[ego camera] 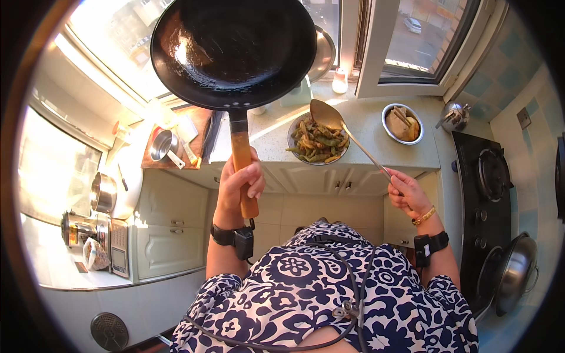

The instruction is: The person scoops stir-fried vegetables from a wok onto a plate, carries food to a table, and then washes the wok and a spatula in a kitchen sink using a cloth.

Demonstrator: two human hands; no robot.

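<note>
My left hand [242, 180] grips the wooden handle of a black wok [234, 53], raised in front of the window with its oily inside facing me. In my right hand [407, 192] is the thin handle of a metal ladle [326, 114]. The ladle's bowl hangs over the left-middle part of a plate heaped with cooked green vegetables [318, 143]; whether it touches the food I cannot tell. To the right, a metal bowl [402, 124] holds pale food pieces with some sticks on top.
A wooden cutting board [201, 128] at the left carries a small saucepan [164, 145]. A gas stove [487, 189] stands right, with a large metal lid or pan [516, 273] near me. A kettle [454, 116] stands behind it. An open window sash [415, 48] reaches over the counter.
</note>
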